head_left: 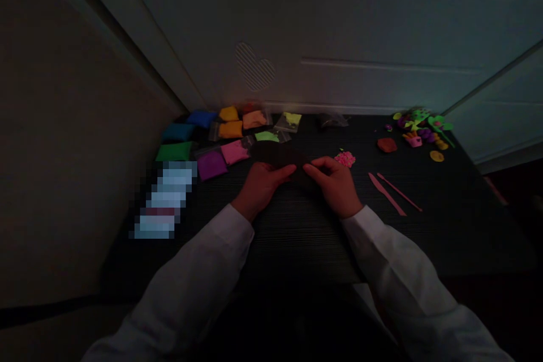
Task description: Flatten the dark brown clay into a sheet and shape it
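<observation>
A flat, dark brown or black piece (278, 153) is held between my hands over the middle of the table; in this dim light I cannot make out its material. My left hand (263, 181) pinches its near edge between thumb and fingers. On its right part, my right hand (335, 181) grips with the thumb on top, close to the left thumb. Just beyond the right hand lies a bumpy pink clump (345, 159) with green bits. Further right are a pink plastic knife (387, 194) and a thin pink stick tool (399, 192).
Packets of coloured clay lie at the back left, among them blue (201, 119), green (173, 151) and purple (212, 165). A blurred-out bright rectangle (167, 198) is at the left edge. Small clay shapes (418, 127) and a reddish-brown lump (386, 145) sit back right.
</observation>
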Available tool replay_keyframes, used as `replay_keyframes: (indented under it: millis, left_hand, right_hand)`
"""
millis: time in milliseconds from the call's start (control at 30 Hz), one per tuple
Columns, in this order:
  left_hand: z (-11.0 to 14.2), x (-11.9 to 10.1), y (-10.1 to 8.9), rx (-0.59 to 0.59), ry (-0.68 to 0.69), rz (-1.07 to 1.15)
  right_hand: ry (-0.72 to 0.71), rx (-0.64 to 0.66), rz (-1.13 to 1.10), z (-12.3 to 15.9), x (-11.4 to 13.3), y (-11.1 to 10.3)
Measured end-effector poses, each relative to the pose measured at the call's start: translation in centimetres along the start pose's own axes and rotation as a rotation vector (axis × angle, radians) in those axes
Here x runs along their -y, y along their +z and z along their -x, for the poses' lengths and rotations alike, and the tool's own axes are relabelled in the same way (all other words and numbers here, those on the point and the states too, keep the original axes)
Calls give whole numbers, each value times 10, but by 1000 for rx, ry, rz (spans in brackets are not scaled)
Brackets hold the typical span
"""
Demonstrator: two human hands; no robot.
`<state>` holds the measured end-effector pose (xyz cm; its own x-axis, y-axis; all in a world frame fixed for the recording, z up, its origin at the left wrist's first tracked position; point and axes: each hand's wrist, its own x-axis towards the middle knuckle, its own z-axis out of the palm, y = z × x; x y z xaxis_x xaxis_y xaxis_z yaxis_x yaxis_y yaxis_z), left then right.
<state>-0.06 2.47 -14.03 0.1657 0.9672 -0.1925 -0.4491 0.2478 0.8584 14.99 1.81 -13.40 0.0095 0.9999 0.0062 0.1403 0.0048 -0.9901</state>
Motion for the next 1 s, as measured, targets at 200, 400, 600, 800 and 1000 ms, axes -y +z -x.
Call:
replay_keyframes:
  millis: [200, 400, 600, 800, 1000]
  left_hand:
    - [0, -1, 0, 31, 2, -12]
    - [0, 1, -1, 89, -19, -37]
    - [1, -1, 1, 88, -49, -8]
    - [2, -3, 1, 80, -45, 18]
    - [2, -2, 0, 69, -42, 29]
  right_hand:
    - [-7, 8, -11, 1, 3, -2]
    - [12, 26, -19, 0, 1, 0]
    - [-13, 6, 17, 1, 3, -1]
    - [3, 32, -115, 1, 2, -2]
    - [-10, 6, -103, 1, 2, -2]
